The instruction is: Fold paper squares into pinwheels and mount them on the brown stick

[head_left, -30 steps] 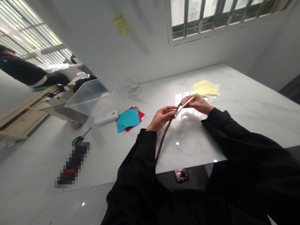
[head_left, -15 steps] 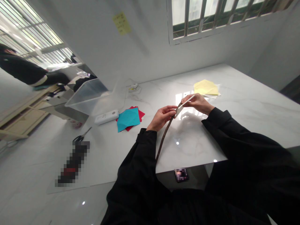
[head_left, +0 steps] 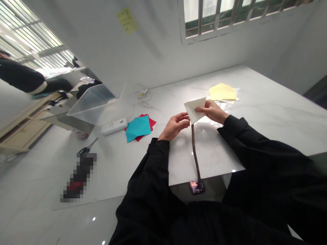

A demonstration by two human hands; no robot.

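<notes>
My right hand [head_left: 214,110] pinches a square off-white sheet [head_left: 195,109] that looks like paper or thin felt, its thumb lying across the face. A slim brown strip [head_left: 194,146], slightly curved, hangs from the sheet's lower corner towards the table's front edge. Its upper end is hidden behind the sheet. Close to the sheet's left edge is my left hand [head_left: 175,126], with half-curled fingers apart and nothing held in them.
Left of my hands, turquoise [head_left: 139,128] and red sheets [head_left: 152,123] lie beside a white oblong device [head_left: 114,126]. Scissors [head_left: 87,147] and a pixelated dark object [head_left: 79,178] are further left. Behind stand a clear plastic bin [head_left: 94,105] and yellow sheets [head_left: 222,92]. A person [head_left: 21,73] is at far left.
My left hand has let go of the brown strip. My right hand has turned the off-white sheet from edge-on to face me, and the strip now hangs down nearly straight.
</notes>
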